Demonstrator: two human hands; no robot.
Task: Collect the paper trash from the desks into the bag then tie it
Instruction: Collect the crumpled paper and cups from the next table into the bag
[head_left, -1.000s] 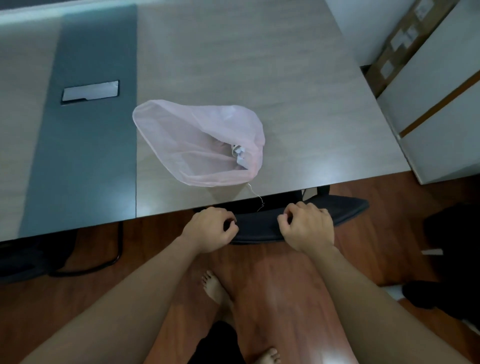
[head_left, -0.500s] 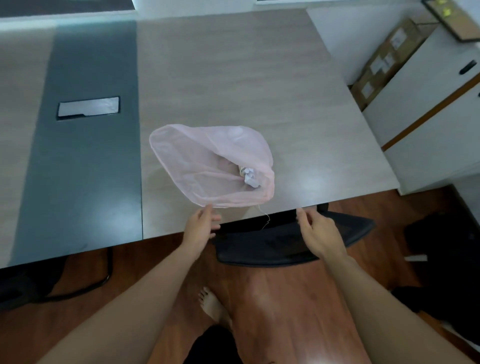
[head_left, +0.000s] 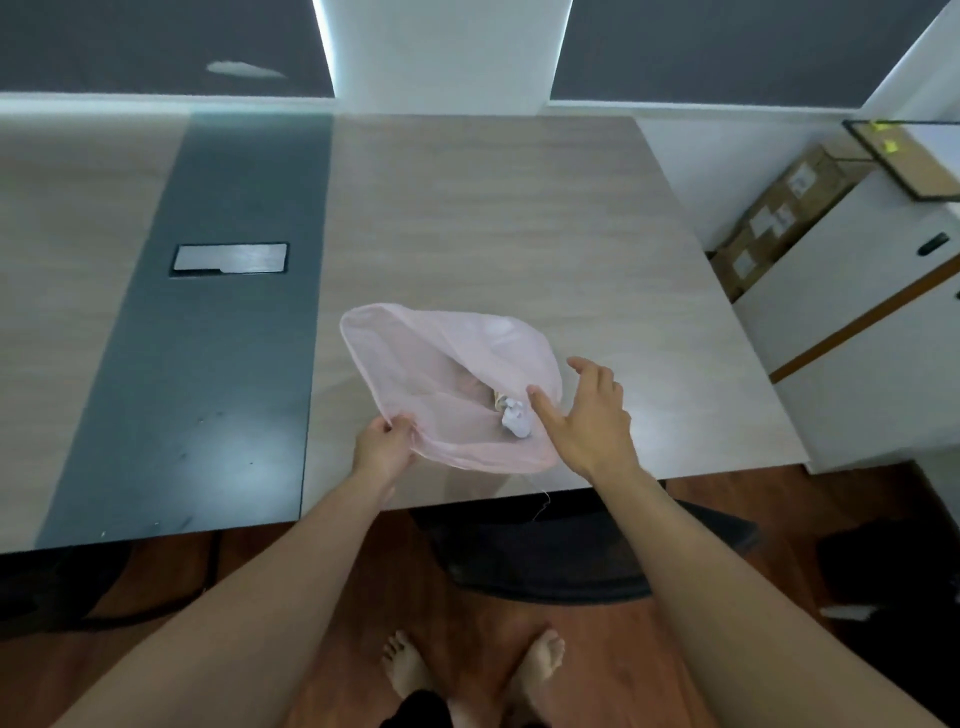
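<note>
Left hand (head_left: 385, 448), off bag half a second ago, now pinching pink bag (head_left: 447, 384) rim at 7 o'clock; right hand (head_left: 589, 415) spread, reaching over bag's 4 o'clock side above tabletop (head_left: 519, 218).

The left hand (head_left: 385, 448) is closed in a pinch with arm extended, while the right hand (head_left: 587, 415) is held open, fingers spread.

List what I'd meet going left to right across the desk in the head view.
Metal cable hatch → left hand → crumpled paper inside the pink bag → right hand → cardboard boxes.
</note>
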